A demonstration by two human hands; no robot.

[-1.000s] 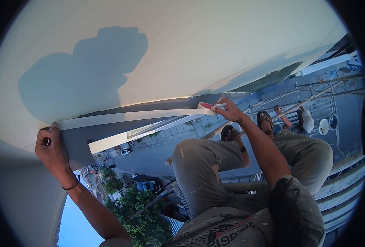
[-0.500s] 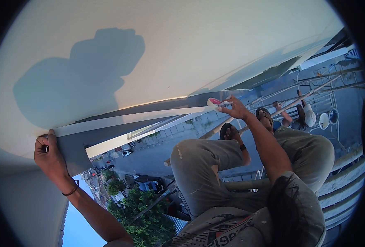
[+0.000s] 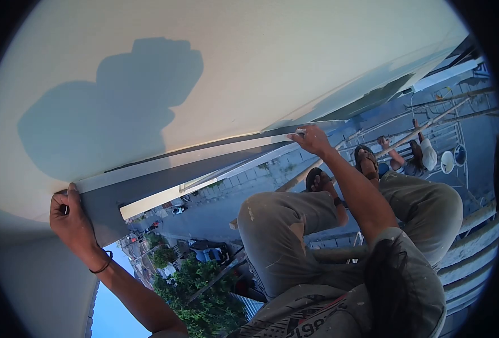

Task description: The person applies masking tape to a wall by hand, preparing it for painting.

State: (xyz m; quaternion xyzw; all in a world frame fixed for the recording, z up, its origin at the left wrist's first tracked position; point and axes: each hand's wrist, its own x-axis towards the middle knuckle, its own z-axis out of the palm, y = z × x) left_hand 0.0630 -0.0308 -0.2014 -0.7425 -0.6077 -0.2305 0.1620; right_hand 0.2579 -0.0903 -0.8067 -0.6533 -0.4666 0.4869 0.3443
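Observation:
A long strip of pale masking tape [image 3: 182, 159] runs along the lower edge of the cream wall [image 3: 272, 62], above a grey band [image 3: 148, 183]. My left hand [image 3: 72, 217] pins the strip's left end with the thumb; its curled fingers show a small dark thing. My right hand [image 3: 312, 139] is pressed to the wall at the strip's right end, closed over the tape roll [image 3: 300, 133], which is almost hidden under the fingers. My bent legs and sandalled feet [image 3: 317, 180] are below.
I am high up on scaffold poles [image 3: 469, 248]. Below are a street, parked vehicles [image 3: 204, 250] and trees [image 3: 198, 304]. Another person [image 3: 421, 158] in white stands on the scaffold beneath, beside two buckets [image 3: 448, 162].
My right hand has carried the roll up against the wall, so the stretched strip now lies along the edge and the roll's red core is hidden. My left hand stayed in place.

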